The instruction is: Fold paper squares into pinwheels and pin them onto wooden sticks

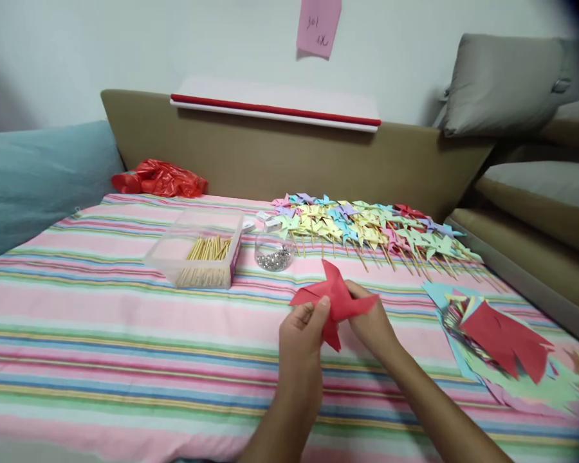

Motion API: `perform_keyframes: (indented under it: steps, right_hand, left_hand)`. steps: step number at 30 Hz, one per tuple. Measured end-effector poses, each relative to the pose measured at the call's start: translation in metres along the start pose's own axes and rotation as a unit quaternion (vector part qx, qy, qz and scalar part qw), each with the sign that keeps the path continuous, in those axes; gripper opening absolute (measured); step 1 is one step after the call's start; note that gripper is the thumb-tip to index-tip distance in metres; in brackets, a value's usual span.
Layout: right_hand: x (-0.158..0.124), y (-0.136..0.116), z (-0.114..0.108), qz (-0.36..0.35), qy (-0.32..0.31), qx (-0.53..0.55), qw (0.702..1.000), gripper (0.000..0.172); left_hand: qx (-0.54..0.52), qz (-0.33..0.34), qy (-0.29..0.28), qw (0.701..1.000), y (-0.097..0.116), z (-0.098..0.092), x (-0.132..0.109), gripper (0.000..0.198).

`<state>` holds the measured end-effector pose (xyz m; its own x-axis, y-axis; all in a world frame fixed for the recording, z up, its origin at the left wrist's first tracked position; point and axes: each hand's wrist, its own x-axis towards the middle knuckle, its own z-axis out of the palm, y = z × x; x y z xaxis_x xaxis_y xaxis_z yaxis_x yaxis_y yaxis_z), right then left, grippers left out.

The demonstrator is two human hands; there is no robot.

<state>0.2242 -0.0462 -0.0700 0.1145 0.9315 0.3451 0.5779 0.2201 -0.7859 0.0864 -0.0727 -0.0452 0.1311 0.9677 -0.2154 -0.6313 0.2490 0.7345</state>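
Observation:
A red paper pinwheel (336, 294) with its blades folded in is held up between my two hands, above the striped cloth. My left hand (305, 321) pinches it from the near side, the thumb pressed near its middle. Behind its right blade, my right hand (370, 321) grips it too; most of those fingers are hidden by the paper. Just beyond my hands stands a clear round tub (275, 252) of small silver pins. To its left is a clear plastic box (193, 235) with many thin wooden sticks (207, 251).
Finished pinwheels on sticks (361, 225) lie in a pile at the back right. Cut paper sheets, a red one (506, 341) on top, lie at right. Small white boxes (269, 224), a red plastic bag (159, 179), a blue cushion (43, 180) and grey cushions (506, 83) surround the striped cloth (125, 360).

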Motion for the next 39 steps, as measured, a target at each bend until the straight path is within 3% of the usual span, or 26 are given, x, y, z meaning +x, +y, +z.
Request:
perform_keyframes:
  steps: [4,7,12,16,21,26,28,33,36,39]
  right_hand:
    - [0.088,-0.009,0.026,-0.088,-0.042,-0.051,0.994,0.023]
    - [0.149,-0.018,0.055,-0.136,-0.131,-0.106,0.976,0.02]
    - [0.199,-0.024,0.094,-0.174,-0.277,-0.234,0.916,0.026]
    - [0.207,-0.022,0.106,-0.174,-0.319,-0.324,0.874,0.024]
    - [0.208,-0.021,0.108,-0.163,-0.331,-0.39,0.844,0.02]
    - [0.202,-0.023,0.113,-0.156,-0.328,-0.419,0.832,0.01]
    - [0.199,-0.022,0.117,-0.156,-0.325,-0.423,0.832,0.014]
    - [0.198,-0.026,0.122,-0.165,-0.3,-0.402,0.849,0.01]
    - [0.192,-0.039,0.102,-0.175,-0.255,-0.372,0.875,0.021]
    - [0.162,-0.044,0.052,-0.175,-0.178,-0.349,0.903,0.028]
  left_hand:
    - [-0.097,-0.035,-0.011,0.995,0.002,0.0,0.007,0.035]
    - [-0.164,-0.034,-0.019,0.986,0.007,-0.002,0.014,0.032]
    - [-0.217,-0.049,-0.053,0.973,0.021,-0.004,0.025,0.029]
    - [-0.241,-0.055,-0.05,0.968,0.029,-0.01,0.029,0.029]
    - [-0.241,-0.056,-0.037,0.968,0.026,-0.014,0.028,0.03]
    - [-0.228,-0.062,-0.036,0.971,0.019,-0.012,0.028,0.032]
    - [-0.23,-0.066,-0.034,0.97,0.017,-0.011,0.029,0.033]
    - [-0.213,-0.071,-0.022,0.974,0.017,-0.012,0.03,0.035]
    - [-0.202,-0.063,-0.013,0.977,0.02,-0.015,0.033,0.036]
    - [-0.185,-0.047,0.001,0.982,0.027,-0.019,0.036,0.037]
